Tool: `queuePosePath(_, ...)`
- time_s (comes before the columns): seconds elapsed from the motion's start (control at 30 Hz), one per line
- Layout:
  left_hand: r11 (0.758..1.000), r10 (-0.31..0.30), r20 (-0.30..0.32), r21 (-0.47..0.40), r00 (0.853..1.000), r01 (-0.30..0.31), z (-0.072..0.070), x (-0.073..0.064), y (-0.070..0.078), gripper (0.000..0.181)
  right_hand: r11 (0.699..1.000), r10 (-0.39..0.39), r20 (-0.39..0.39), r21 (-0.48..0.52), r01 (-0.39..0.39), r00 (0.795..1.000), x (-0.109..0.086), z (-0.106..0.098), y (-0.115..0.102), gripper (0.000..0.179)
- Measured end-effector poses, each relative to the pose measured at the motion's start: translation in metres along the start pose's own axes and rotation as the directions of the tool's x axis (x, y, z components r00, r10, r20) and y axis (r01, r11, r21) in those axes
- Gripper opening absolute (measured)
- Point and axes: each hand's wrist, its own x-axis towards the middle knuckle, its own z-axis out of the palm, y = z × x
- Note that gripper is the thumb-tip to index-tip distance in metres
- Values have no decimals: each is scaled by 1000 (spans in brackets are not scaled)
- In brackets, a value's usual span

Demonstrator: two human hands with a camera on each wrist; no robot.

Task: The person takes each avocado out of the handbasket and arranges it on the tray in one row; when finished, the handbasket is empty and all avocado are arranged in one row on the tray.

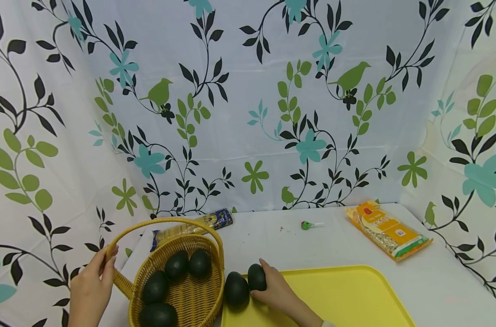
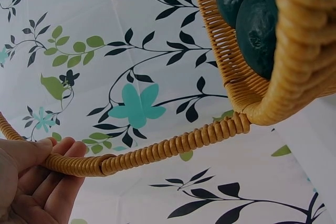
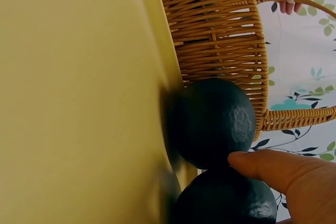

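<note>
A wicker basket with a tall handle stands at the front left, with several dark green avocados inside. My left hand holds the handle at its left side; in the left wrist view, the thumb and fingers pinch the woven rod. My right hand grips one dark avocado at the left edge of a yellow tray. Another avocado lies between that one and the basket. In the right wrist view my thumb lies where the two avocados meet; the other fingers are mostly hidden.
Behind the basket lies a clear pack with blue ends. A green-wrapped lollipop is at the back of the white table. An orange bag of grain lies at the back right. Patterned curtains surround the table.
</note>
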Motion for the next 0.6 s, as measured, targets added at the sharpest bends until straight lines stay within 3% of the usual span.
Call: queuePosePath(0.6,999,34,-24,-15,999,-34,-1,0,0,25,999,7,-27,-32,-8,1000,-1,-12,-10,83)
